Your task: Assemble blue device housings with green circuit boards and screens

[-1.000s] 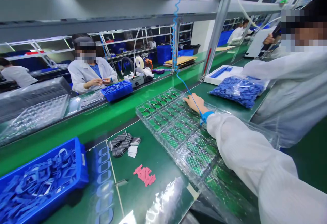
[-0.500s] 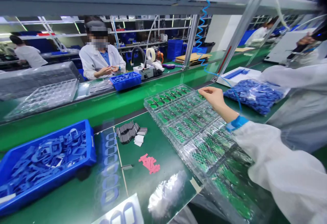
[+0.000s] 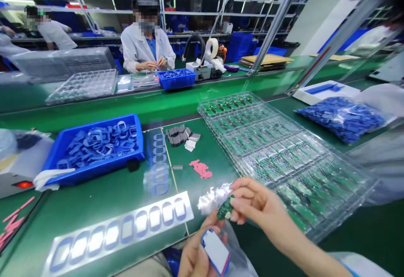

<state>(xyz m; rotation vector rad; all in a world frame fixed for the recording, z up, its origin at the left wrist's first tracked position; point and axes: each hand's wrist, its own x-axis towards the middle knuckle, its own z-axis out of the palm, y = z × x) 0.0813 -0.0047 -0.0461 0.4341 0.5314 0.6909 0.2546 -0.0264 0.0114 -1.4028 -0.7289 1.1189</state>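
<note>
My left hand (image 3: 193,254), low in the view, is closed around a small blue plastic housing with a white rectangular panel (image 3: 216,251) and a pink strip on one edge. Between the thumb and fingers of my right hand (image 3: 260,204) is a small green circuit board (image 3: 225,209), just above the housing. The left fingertips reach the board's lower edge; whether they grip it, I cannot tell. Right of my hands lies a clear plastic tray (image 3: 277,177), its compartments filled with green boards. Crumpled white material (image 3: 210,199) sits behind my fingers.
A blue bin (image 3: 141,142) of blue plastic frames stands left. Nearer lie a sheet of oval frame stickers (image 3: 121,237), pink strips (image 3: 201,169) and dark striped pieces (image 3: 178,135). A bag of blue parts (image 3: 342,117) rests right. A co-worker (image 3: 148,51) sits across the bench.
My right hand has come back from the tray's far side to my left hand, now with a circuit board. My left hand and the blue housing have come into view. The camera view has shifted.
</note>
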